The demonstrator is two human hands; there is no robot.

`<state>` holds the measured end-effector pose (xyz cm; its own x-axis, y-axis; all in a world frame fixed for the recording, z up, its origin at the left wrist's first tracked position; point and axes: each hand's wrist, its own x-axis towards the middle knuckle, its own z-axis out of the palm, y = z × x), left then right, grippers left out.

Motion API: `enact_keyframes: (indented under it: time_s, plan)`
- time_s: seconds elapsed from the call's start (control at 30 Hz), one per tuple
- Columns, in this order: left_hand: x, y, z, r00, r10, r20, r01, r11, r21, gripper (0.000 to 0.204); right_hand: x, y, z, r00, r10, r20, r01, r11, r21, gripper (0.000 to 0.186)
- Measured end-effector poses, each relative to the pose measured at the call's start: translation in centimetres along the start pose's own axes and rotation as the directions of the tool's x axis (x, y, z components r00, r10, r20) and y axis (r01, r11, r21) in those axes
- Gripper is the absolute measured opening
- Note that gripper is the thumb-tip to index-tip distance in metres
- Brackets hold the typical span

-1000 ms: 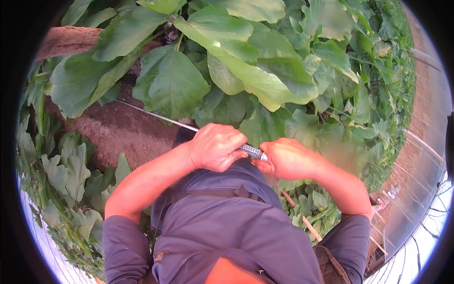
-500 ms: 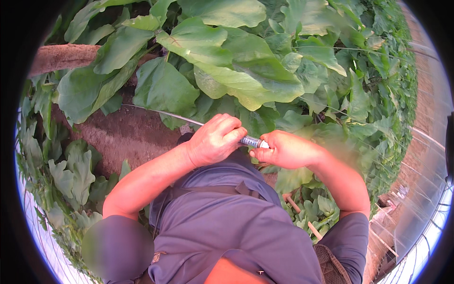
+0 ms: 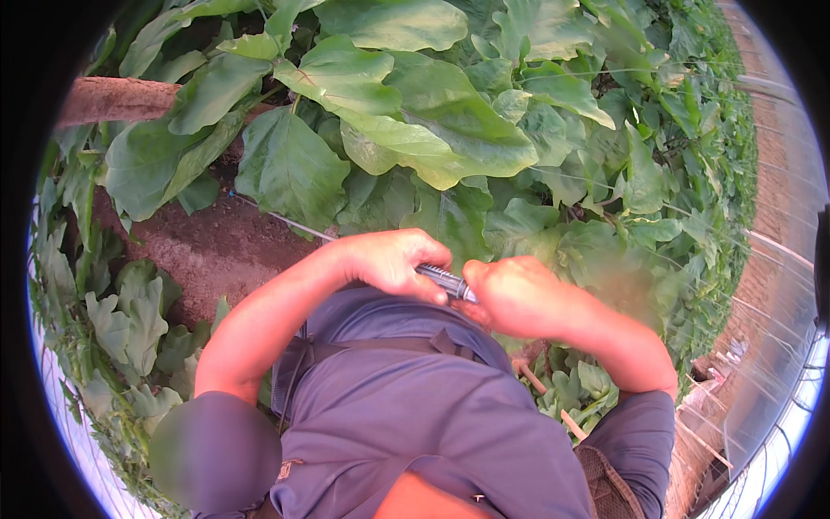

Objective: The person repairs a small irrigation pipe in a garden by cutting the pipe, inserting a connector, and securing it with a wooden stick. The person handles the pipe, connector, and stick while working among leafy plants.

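My left hand (image 3: 393,261) and my right hand (image 3: 517,296) meet in front of my chest, both closed around a small dark tool with a silvery handle (image 3: 443,280). Only the short piece of the tool between the two fists shows; the rest is hidden in my palms. Big green leaves (image 3: 406,138) of a tall plant hang right in front of my hands. My grey shirt (image 3: 415,406) fills the lower part of the view.
A thin wire or string (image 3: 281,219) runs across bare brown soil (image 3: 207,251) at the left. A brown log or pipe (image 3: 112,99) lies at the upper left. Low leafy plants (image 3: 121,329) grow at the left and sticks (image 3: 553,406) by my right arm. Greenhouse film (image 3: 778,285) curves at the right.
My hands have stayed closed together on the tool. The view has shifted a little, so the leaves sit lower and nearer to my hands.
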<state>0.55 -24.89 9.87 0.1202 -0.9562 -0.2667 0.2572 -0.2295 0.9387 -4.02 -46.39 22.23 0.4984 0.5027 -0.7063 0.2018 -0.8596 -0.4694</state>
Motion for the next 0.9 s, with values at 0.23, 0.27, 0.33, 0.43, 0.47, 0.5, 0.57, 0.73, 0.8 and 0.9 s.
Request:
enact_keyframes:
  time_s: [0.23, 0.27, 0.33, 0.43, 0.47, 0.5, 0.57, 0.73, 0.8, 0.9]
  plan:
    - [0.0, 0.4, 3.4, 0.457, 0.745, -0.486, -0.129, 0.596, 0.792, 0.045, -0.5, 1.0, -2.4, 0.979, 0.181, 0.091, -0.203, 0.862, 0.465, 0.043]
    - [0.0, 0.4, 3.6, 0.467, 0.760, -0.452, -0.163, 0.576, 0.801, 0.045, -0.7, 1.0, -2.3, 0.985, 0.169, 0.048, -0.173, 0.885, 0.432, 0.041]
    - [-0.3, 0.7, 3.9, 0.479, 0.782, -0.400, -0.217, 0.547, 0.809, 0.045, -1.3, 0.7, -2.1, 0.992, 0.123, 0.035, -0.128, 0.968, 0.217, 0.039]
    - [-1.1, 1.1, 3.5, 0.720, 0.619, -0.313, -0.364, 0.721, 0.590, 0.037, -2.5, -0.2, -1.4, 0.999, 0.038, -0.016, -0.038, 0.999, 0.006, 0.034]
    - [-1.2, 1.1, 3.1, 0.796, 0.553, -0.246, -0.393, 0.781, 0.486, 0.035, -3.0, -0.7, -1.0, 0.999, 0.040, -0.014, -0.041, 0.997, -0.058, 0.033]
    - [-1.2, 1.1, 2.4, 0.884, 0.444, -0.148, -0.390, 0.874, 0.291, 0.031, -3.4, -1.1, -0.6, 1.000, -0.014, -0.010, 0.013, 0.995, -0.099, 0.034]
    - [-0.5, 0.8, 1.2, 0.979, 0.012, 0.201, 0.031, 0.977, -0.209, 0.030, -4.0, -2.2, 0.7, 0.988, -0.129, -0.079, 0.109, 0.969, -0.223, 0.033]
    - [0.0, 0.0, 1.5, 0.997, 0.078, -0.019, -0.079, 0.995, -0.055, 0.032, -2.4, -1.2, 1.4, 0.994, -0.040, -0.104, 0.014, 0.971, -0.238, 0.036]
    - [-0.6, -0.1, 3.1, 0.921, 0.216, -0.325, -0.149, 0.964, 0.220, 0.034, -1.8, 0.0, 0.7, 0.995, 0.094, -0.035, -0.094, 0.996, 0.000, 0.040]
    - [-0.4, -0.1, 4.5, 0.690, 0.481, -0.541, -0.211, 0.848, 0.486, 0.033, -1.3, 0.6, -0.1, 0.995, 0.085, 0.044, -0.093, 0.968, 0.234, 0.043]
